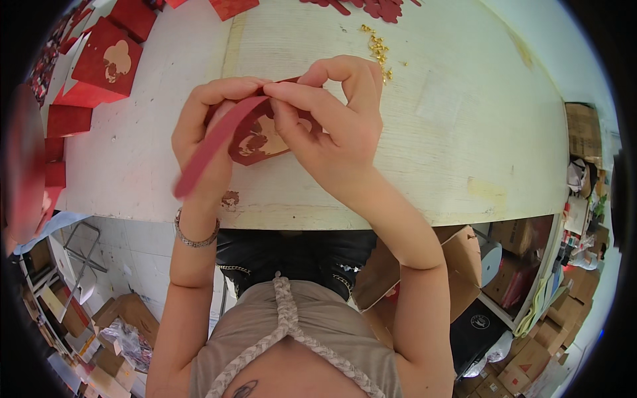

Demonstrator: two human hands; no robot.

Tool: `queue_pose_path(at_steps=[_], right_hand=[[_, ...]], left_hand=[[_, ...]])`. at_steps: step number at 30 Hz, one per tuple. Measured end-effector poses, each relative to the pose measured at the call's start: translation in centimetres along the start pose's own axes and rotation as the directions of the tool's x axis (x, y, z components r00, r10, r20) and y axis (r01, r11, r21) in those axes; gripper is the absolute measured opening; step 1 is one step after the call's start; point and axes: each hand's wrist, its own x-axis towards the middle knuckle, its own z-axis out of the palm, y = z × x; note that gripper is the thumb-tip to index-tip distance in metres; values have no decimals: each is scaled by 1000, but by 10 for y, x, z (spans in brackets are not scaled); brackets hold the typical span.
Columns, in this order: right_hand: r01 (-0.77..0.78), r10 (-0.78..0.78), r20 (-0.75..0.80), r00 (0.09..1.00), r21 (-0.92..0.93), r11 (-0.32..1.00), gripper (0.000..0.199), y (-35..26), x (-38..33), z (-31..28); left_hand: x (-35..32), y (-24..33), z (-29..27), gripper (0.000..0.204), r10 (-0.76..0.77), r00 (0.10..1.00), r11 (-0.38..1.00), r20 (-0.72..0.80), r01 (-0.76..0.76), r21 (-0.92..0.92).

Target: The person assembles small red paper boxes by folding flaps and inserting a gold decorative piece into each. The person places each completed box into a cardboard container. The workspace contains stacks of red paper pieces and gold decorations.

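A small red paper box (249,158) with a pale gold printed pattern is between my hands over the table. My left hand (202,129) is closed around its left side, fingertips at the upper rim. A red strap (222,142) curves up from that rim toward me, its loose end past my left wrist. The thumb and forefinger of my right hand (342,119) pinch together at the strap's other end, against the box's rim. Whether something small sits between those fingertips is hidden. Several gold paper fasteners (378,50) lie scattered just beyond my right hand.
Finished-looking red boxes (106,66) stand along the table's left side. Flat red cut pieces (378,8) are piled at the far edge. The whitish table (464,159) ends just before my body. An open cardboard carton (458,265) stands below it on the right.
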Motion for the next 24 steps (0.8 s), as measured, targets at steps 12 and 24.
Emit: queue_pose_path(at_steps=[12,24], right_hand=[[-198,367,238,899,-528,826,15,134,-1,-88],[-183,186,273,944,-36,982,22,-5,9,-54]], left_hand=[[0,-3,4,13,-43,995,988,-94,56,146],[2,10,2,11,-130,988,978,-87,142,151]])
